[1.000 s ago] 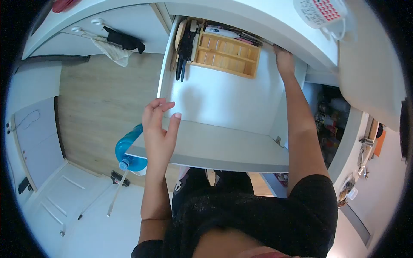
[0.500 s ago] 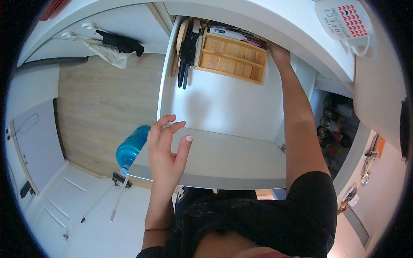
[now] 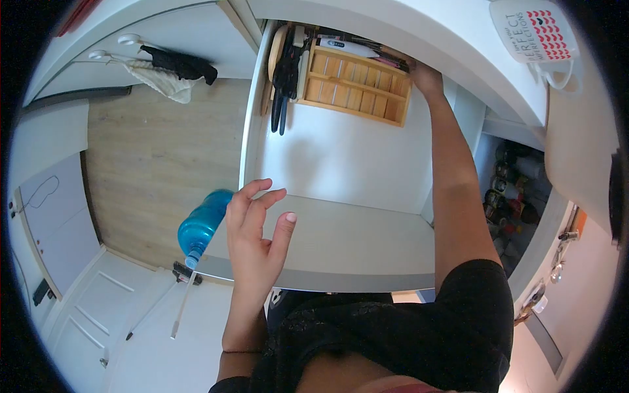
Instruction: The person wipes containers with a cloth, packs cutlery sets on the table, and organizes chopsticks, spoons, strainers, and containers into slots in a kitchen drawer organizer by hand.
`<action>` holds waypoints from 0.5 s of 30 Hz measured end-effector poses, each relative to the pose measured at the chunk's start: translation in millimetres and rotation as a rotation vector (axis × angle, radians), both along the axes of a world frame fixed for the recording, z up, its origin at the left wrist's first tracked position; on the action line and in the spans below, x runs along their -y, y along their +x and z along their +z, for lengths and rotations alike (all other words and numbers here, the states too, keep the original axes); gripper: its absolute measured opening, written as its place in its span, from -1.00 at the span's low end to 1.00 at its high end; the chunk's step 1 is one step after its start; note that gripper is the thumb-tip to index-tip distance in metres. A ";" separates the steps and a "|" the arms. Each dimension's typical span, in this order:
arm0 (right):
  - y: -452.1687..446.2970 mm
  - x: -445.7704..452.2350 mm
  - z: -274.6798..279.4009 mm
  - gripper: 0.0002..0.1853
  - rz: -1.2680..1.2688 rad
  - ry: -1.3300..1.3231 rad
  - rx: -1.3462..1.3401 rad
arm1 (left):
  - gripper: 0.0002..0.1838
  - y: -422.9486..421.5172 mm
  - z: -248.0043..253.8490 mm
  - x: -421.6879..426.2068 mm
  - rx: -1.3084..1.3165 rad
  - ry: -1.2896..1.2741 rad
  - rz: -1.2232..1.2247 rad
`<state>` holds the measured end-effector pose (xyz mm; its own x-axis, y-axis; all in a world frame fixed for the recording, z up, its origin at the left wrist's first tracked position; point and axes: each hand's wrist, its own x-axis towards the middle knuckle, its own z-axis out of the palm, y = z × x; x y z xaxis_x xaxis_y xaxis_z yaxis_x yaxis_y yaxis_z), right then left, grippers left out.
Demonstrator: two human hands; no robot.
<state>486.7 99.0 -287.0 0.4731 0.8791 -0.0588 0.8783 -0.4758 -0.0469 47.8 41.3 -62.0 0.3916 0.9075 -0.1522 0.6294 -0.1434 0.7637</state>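
Note:
An open white drawer (image 3: 347, 160) lies in front of me. At its back sits a wooden organizer tray (image 3: 357, 83) with bare compartments. My right hand (image 3: 427, 80) reaches to the tray's back right corner; its fingers are partly hidden, and I cannot tell whether they grip anything. Behind the tray lie a white thermometer-like stick (image 3: 346, 47) and several thin items. Black-handled utensils (image 3: 283, 85) and a round wooden piece (image 3: 277, 52) stand left of the tray. Over the drawer's front left, my left hand (image 3: 257, 229) hovers with fingers spread and holds nothing.
A large blue water bottle (image 3: 204, 223) stands on the floor left of the drawer. On the counter at upper right is a white mug (image 3: 534, 31) with red hearts. A lower compartment (image 3: 511, 196) at right holds several jars. Cloths (image 3: 173, 69) hang on hooks at left.
The view has shifted slightly. My right hand stays at the tray's back right corner, with a bit more of its fingers showing. My left hand keeps its spread pose.

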 end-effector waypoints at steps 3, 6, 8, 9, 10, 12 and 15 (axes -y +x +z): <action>-0.8 2.9 4.2 -0.63 0.077 -0.043 0.069 | -0.75 0.5 0.8 -0.3 0.009 0.001 -0.007; 1.1 4.5 1.2 -0.61 -0.010 0.002 -0.031 | -0.75 1.6 1.1 0.4 0.018 -0.010 -0.002; 1.5 5.9 2.7 -0.61 0.013 -0.031 -0.031 | -0.75 2.1 1.0 0.3 0.020 -0.022 0.002; 1.3 6.3 4.6 -0.60 0.037 -0.064 -0.030 | -0.75 1.8 0.5 0.4 0.019 -0.022 0.001; 0.3 6.3 6.0 -0.60 0.036 -0.064 -0.031 | -0.75 1.5 0.0 0.5 0.022 -0.012 -0.002; -2.2 6.2 9.0 -0.58 0.007 -0.058 -0.076 | -0.75 1.0 -1.0 0.4 0.025 -0.001 -0.007; -5.2 13.7 19.3 -0.57 -0.074 0.037 -0.099 | -0.76 0.7 -1.0 0.9 0.021 0.010 -0.014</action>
